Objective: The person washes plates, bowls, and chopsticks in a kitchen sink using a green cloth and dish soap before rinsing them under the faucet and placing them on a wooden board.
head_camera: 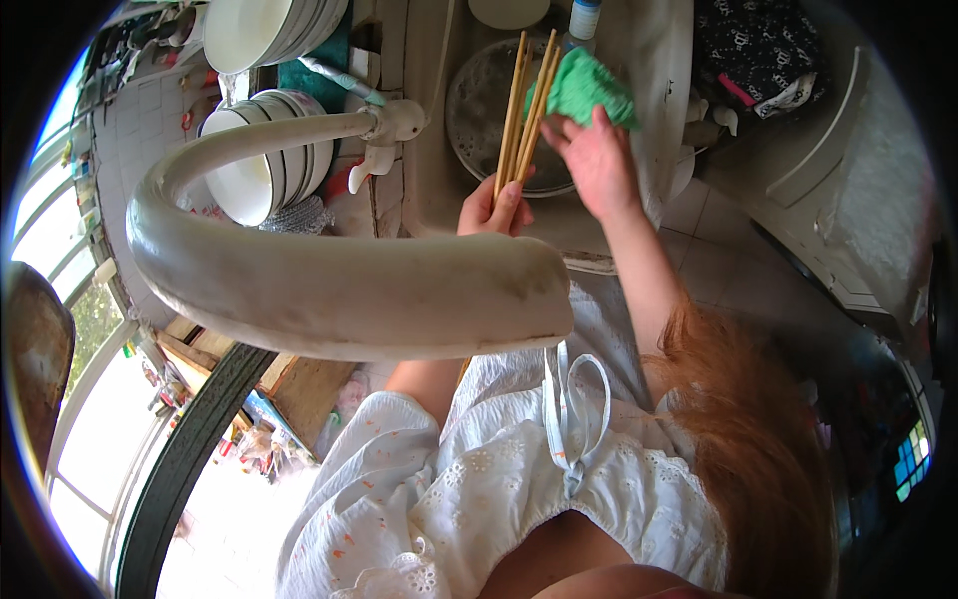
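Upright in my left hand [495, 206] is a bundle of several wooden chopsticks [524, 112], gripped near the lower ends. My right hand [601, 165] has a crumpled green cloth [587, 88] at its fingers, close against the right side of the bundle. A bit of green also shows between the sticks. Beneath both hands, a round metal basin [479, 112] with sudsy water stands in the sink [430, 180]. The thick pale faucet spout [352, 292] crosses in front of the camera and hides part of my left forearm.
Stacked white bowls [239, 168] and more bowls [247, 34] stand left of the sink, near a steel scourer [299, 216]. The faucet handle [370, 168] juts beside the rim. A bottle [584, 22] and a pale round dish [509, 11] are at the far end. Black patterned fabric [763, 52] lies right.
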Motion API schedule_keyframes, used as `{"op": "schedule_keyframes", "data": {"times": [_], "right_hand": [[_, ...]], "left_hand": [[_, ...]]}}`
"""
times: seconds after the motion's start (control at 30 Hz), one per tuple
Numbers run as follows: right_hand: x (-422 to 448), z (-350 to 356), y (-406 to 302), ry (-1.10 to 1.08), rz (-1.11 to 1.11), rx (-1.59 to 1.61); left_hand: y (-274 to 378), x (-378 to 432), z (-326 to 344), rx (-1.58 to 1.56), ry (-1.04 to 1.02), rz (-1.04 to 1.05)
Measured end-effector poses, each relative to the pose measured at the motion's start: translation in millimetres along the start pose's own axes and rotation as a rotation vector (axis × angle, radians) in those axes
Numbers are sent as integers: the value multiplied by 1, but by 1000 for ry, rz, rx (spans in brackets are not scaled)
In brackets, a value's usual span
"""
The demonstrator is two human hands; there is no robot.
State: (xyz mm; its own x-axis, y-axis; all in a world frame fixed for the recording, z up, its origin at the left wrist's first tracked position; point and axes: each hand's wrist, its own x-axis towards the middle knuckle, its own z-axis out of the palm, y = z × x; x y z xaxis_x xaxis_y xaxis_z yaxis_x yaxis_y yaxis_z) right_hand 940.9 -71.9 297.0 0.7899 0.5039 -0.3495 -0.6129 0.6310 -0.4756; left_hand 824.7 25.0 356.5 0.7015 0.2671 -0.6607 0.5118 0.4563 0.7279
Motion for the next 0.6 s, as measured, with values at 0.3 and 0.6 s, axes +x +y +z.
{"op": "schedule_keyframes", "data": {"times": [0.3,0.6], "right_hand": [[30,3,6,187,-202,-788],[40,5,14,183,-230,-518]], "left_hand": [[-24,-10,26,-33,-34,-48],[-2,-44,8,-44,-92,-226]]}}
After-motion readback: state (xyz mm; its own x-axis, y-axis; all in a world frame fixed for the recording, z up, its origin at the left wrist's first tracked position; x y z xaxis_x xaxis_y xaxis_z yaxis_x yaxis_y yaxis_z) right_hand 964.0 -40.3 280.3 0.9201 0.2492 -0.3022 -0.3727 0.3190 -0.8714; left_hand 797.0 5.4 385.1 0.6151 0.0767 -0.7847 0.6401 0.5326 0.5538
